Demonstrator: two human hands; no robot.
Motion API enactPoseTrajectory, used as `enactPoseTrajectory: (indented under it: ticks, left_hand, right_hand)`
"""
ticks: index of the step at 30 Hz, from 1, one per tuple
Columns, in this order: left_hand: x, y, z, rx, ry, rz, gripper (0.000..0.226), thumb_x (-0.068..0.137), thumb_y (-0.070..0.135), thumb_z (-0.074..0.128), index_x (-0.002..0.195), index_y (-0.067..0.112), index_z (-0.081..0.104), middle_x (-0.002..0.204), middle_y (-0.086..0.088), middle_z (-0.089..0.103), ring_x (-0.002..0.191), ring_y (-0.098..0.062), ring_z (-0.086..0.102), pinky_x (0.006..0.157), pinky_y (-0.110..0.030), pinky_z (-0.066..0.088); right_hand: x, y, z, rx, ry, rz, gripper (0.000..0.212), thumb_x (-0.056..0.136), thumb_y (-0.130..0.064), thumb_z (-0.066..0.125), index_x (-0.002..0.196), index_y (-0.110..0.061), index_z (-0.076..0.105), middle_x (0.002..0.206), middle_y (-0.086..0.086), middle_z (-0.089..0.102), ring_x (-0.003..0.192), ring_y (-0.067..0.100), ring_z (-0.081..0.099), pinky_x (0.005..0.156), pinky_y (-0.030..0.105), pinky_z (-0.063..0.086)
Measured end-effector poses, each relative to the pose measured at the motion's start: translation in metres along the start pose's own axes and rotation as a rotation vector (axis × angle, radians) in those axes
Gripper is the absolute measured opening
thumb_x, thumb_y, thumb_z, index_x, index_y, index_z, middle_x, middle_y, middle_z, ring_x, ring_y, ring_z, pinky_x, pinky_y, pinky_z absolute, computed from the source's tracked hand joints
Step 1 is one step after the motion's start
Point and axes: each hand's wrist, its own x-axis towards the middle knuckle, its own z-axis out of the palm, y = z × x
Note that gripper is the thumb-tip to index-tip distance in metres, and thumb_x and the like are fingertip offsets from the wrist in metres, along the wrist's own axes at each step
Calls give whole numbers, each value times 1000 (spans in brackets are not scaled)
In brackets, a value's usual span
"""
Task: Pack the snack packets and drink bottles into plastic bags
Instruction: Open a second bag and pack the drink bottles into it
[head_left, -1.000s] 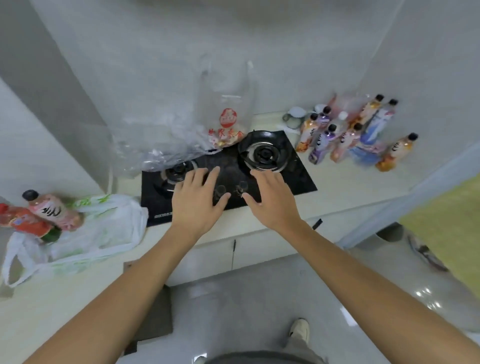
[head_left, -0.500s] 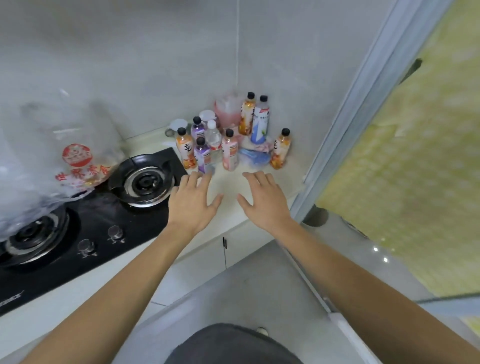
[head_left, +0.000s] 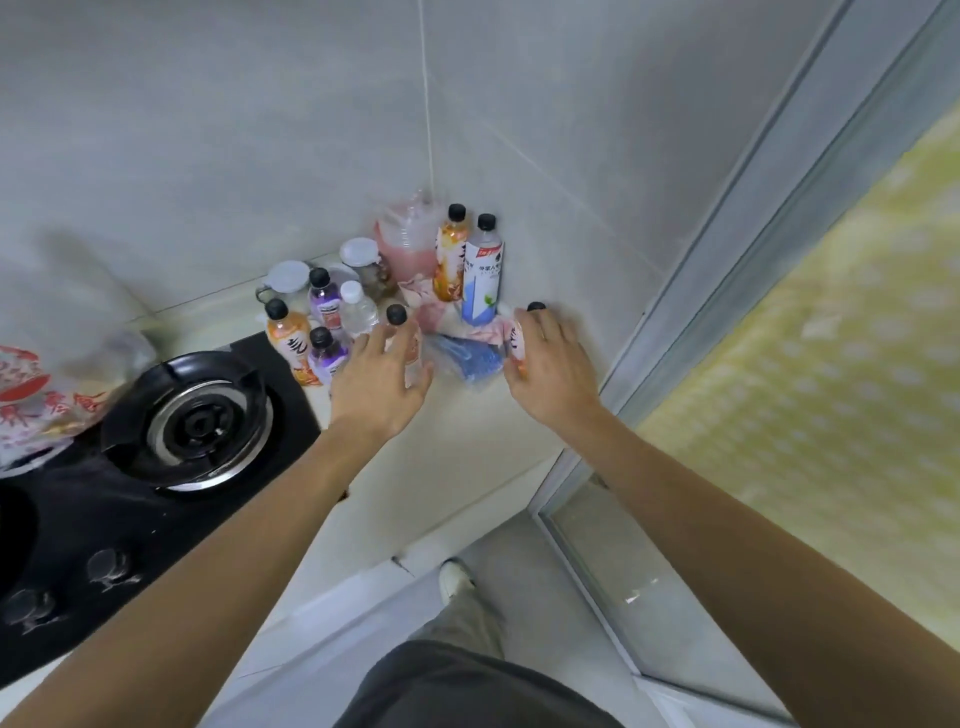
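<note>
Right grip (head_left: 550, 371) hides a black-capped bottle (head_left: 519, 338) — label barely visible.

Black gas hob (head_left: 156, 519), round burner (head_left: 200, 422), white-lidded jars (head_left: 358, 253), tiled wall (head_left: 260, 130)

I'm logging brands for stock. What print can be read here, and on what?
None is fully legible.
White-blue bottle: red tag and dark characters, blurred.
Orange bottle: large brush character, unreadable.
Plastic bag: red characters and seal, smeared.
Purple bottles: labels too small.
</note>
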Motion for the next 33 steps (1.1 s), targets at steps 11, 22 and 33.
enactPoseTrajectory:
  ticks: [11, 22, 33]
  left_hand:
    - [93, -21, 41, -12, -100, -165, 33, 103, 35, 50, 129, 15, 50, 126, -16, 44, 117, -37, 50, 66, -46, 47]
    - [78, -6, 45, -33, -63, -167, 24, 105, 35, 48, 114, 13, 43, 94, -10, 49, 75, -35, 58, 57, -40, 42]
    - [-47, 28, -25, -25, 179, -443, 27, 101, 38, 54, 109, 13, 46, 99, -10, 56, 79, -37, 58, 60, -43, 46]
  right_hand:
    - [93, 49, 43, -82, -130, 46, 24, 101, -34, 53, 108, -12, 56, 111, 14, 54, 93, 31, 61, 71, 36, 44]
    - [101, 41, 28, 19, -174, -145, 25, 92, -33, 68, 98, -9, 62, 87, 16, 68, 79, 38, 63, 63, 33, 31]
    - [56, -45, -23, 309, -144, -511, 24, 89, -33, 67, 96, -11, 59, 92, 16, 69, 85, 41, 65, 65, 41, 46]
